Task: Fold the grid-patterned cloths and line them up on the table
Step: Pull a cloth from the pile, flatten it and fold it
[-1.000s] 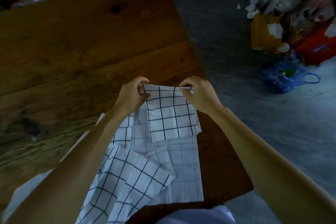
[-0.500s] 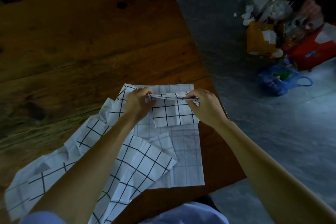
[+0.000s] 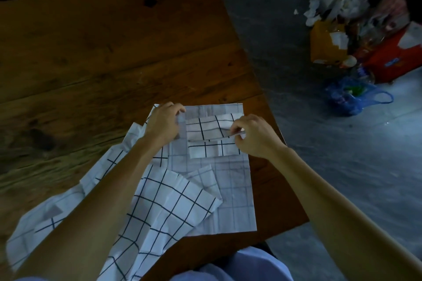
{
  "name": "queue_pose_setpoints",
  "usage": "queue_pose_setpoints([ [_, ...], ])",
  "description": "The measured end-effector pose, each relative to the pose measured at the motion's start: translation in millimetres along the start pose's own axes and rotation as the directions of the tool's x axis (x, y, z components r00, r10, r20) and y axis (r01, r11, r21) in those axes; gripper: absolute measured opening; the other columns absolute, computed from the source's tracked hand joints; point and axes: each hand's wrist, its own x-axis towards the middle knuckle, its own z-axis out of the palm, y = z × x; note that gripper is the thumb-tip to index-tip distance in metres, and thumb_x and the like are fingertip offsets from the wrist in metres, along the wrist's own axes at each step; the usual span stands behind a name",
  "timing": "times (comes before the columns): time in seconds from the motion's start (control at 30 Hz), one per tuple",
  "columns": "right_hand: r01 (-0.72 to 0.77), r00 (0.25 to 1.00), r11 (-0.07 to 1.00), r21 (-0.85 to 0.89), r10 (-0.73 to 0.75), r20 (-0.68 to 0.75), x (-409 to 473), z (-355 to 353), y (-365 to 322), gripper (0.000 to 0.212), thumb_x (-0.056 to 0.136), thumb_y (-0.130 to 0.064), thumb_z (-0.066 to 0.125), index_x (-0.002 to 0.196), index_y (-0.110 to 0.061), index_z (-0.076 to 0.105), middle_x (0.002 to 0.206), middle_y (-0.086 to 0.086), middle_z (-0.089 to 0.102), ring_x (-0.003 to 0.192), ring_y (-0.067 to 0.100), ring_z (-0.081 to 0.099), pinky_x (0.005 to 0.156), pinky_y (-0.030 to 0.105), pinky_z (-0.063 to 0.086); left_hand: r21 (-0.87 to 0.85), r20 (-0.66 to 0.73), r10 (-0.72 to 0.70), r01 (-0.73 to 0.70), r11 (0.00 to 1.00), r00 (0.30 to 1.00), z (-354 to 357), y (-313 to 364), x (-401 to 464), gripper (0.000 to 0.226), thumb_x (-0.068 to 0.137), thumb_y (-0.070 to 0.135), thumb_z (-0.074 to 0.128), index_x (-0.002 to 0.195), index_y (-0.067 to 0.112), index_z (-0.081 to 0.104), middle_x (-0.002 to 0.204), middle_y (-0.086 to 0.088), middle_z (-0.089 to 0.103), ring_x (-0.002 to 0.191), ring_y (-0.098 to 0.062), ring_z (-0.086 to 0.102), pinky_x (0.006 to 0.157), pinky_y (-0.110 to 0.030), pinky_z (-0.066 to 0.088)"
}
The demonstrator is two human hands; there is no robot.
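Head view: the small folded cloth (image 3: 211, 136), held up off the table a second ago, is now coming down onto the pale cloth (image 3: 230, 191) spread at the wooden table (image 3: 96, 57) edge, another fold apparently being laid in. The right hand (image 3: 255, 136) is pinching its right edge between curled fingers. The left hand (image 3: 163, 124) is gripping the left edge, though its fingertips are partly hidden. A crumpled grid cloth (image 3: 159, 207) is lying unfolded nearer the person; lining up is not yet begun.

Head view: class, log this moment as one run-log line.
stage: folding small cloth | left hand: holds its left edge | right hand: pinches its right edge | under it: flat cloth | table
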Motion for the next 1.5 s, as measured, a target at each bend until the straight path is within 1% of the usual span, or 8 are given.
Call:
queue_pose_setpoints([
  [0.17,-0.068,0.946,0.986,-0.149,0.111,0.305,-9,13,-9,0.029,0.089,-0.022,0.06,0.118,-0.024,0.061,0.117,-0.006,0.06,0.104,0.01,0.055,0.094,0.029,0.047,-0.08,-0.093,0.011,-0.018,0.997,0.996,5,6,-15,0.023,0.095,0.011,0.046,0.114,0.013,0.06,0.113,-0.004,0.064,0.098,-0.017,0.058,0.079,-0.029,0.048],
  [0.43,-0.138,0.99,0.981,-0.139,0.142,0.024,7,36,-9,0.037,0.095,-0.023,0.05,0.133,-0.02,0.049,0.135,0.002,0.049,0.124,0.017,0.045,0.101,0.033,0.04,0.132,-0.041,0.134,-0.128,0.983,0.99,36,18,-24,0.04,0.094,0.021,0.05,0.133,0.012,0.048,0.132,-0.009,0.049,0.119,-0.025,0.045,0.097,-0.038,0.039],
  [0.57,-0.054,0.998,0.989,-0.138,0.059,0.032,29,55,-20,0.05,0.099,-0.027,0.046,0.145,-0.019,0.031,0.153,0.008,0.029,0.144,0.024,0.021,0.116,0.039,0.02,0.21,0.024,0.11,-0.113,0.971,0.994,57,30,-35,0.066,0.089,0.004,0.048,0.149,0.007,0.019,0.156,-0.012,0.018,0.144,-0.027,0.016,0.118,-0.042,0.015],
  [0.83,-0.054,0.996,0.97,-0.236,0.071,0.062,27,85,-7,0.057,0.103,-0.039,0.026,0.154,-0.019,0.007,0.161,0.011,-0.005,0.147,0.026,-0.015,0.12,0.044,-0.005,0.293,0.106,0.017,-0.047,0.955,0.994,66,24,-37,0.083,0.091,0.014,0.047,0.148,0.006,-0.013,0.158,-0.013,-0.012,0.145,-0.026,-0.012,0.116,-0.041,-0.012],
  [0.93,-0.085,0.996,0.973,-0.216,0.09,0.015,26,87,-9,0.055,0.103,-0.036,0.03,0.153,-0.021,0.013,0.162,0.009,-0.001,0.148,0.026,-0.012,0.119,0.045,-0.007,0.259,0.033,-0.022,0.013,0.966,0.999,65,29,-36,0.073,0.091,0.012,0.049,0.15,0.006,0.006,0.158,-0.017,0.004,0.146,-0.028,-0.002,0.117,-0.042,-0.007],
  [1.1,-0.109,0.994,0.971,-0.211,0.105,-0.03,32,80,-10,0.052,0.101,-0.027,0.035,0.152,-0.023,0.021,0.161,0.007,0.01,0.149,0.025,-0.004,0.12,0.048,-0.003,0.104,-0.096,-0.072,0.082,0.991,0.993,59,37,-34,0.052,0.083,-0.002,0.055,0.132,0.011,0.044,0.132,-0.012,0.047,0.126,-0.027,0.036,0.111,-0.041,0.025],
  [1.33,-0.095,0.995,0.967,-0.237,0.087,-0.048,31,79,-14,0.064,0.095,-0.013,0.046,0.152,-0.023,0.018,0.16,0.01,0.01,0.149,0.026,-0.002,0.114,0.042,-0.013,0.085,-0.068,-0.139,0.144,0.986,0.988,56,32,-37,0.054,0.084,0.001,0.054,0.134,0.017,0.041,0.131,-0.008,0.042,0.123,-0.026,0.035,0.106,-0.037,0.025],
  [1.5,-0.088,0.996,0.964,-0.251,0.084,-0.03,27,81,-13,0.072,0.092,-0.007,0.049,0.153,-0.021,0.015,0.161,0.011,0.004,0.148,0.027,-0.006,0.114,0.044,-0.013,0.018,-0.061,-0.164,0.165,0.986,0.985,51,35,-36,0.04,0.081,0.001,0.059,0.116,0.017,0.047,0.121,-0.006,0.045,0.117,-0.023,0.039,0.098,-0.032,0.028],
])
